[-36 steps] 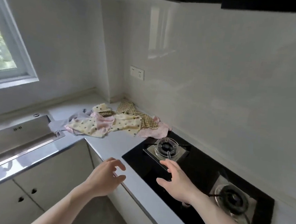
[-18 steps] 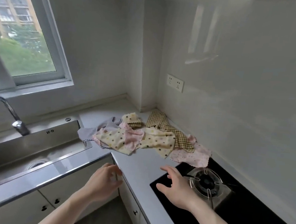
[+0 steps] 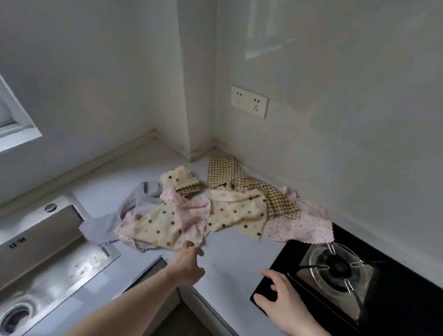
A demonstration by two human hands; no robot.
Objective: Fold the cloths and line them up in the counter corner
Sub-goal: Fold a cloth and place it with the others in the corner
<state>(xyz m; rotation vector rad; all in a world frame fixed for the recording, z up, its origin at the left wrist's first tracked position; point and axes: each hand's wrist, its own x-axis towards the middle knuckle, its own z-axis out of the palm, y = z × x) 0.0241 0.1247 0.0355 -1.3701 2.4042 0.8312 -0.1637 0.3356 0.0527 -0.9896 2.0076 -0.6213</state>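
Cloths (image 3: 210, 215), crumpled spotted, pink, grey and checked squares, lie unfolded past my hands on the pale grey counter (image 3: 233, 255). My left hand (image 3: 186, 266) reaches, loosely open, almost at their edge; my right hand (image 3: 283, 298) hovers spread over the black glass hob (image 3: 404, 307). Behind, white walls meet at the corner.

Unfolded cloths (image 3: 210, 213) heaped in counter (image 3: 233, 261) corner, left hand (image 3: 186, 266) reaching

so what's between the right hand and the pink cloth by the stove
In the head view, only bare white counter and the black hob's near corner lie between the right hand and the pink cloth.
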